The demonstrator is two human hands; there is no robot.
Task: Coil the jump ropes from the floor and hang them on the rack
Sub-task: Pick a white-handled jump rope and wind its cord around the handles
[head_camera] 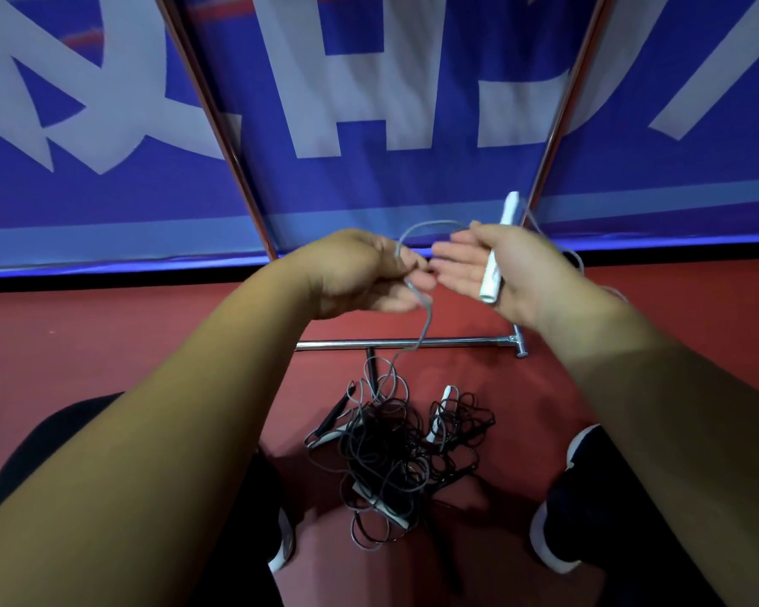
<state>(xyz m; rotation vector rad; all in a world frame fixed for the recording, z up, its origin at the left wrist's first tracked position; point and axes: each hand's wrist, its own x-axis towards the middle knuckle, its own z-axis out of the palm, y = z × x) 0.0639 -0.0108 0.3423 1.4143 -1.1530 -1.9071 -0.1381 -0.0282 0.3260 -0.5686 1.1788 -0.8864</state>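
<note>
Between my two raised grips runs a grey rope (pixel 428 315): my left grip (pixel 364 273) pinches it, while my right grip (pixel 526 265) clasps its white handle (pixel 500 238) against the palm, fingers straight. Below them, the other ropes (pixel 395 449) lie tangled on the red floor (pixel 106 326), just this side of the rack bar (pixel 404 343).

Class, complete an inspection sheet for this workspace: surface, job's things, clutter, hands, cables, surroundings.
Surface: red floor.
Job's things: tangled pile of jump ropes on the floor; chrome rack beyond it, nothing seen hanging on it.
Clutter: nothing seen.
Hands: left hand pinches a grey cord; right hand holds a white handle, fingers straight.
Cables: the grey cord drops from the left hand into the pile.
Surroundings: blue banner with white lettering; shoes beside the pile.
</note>
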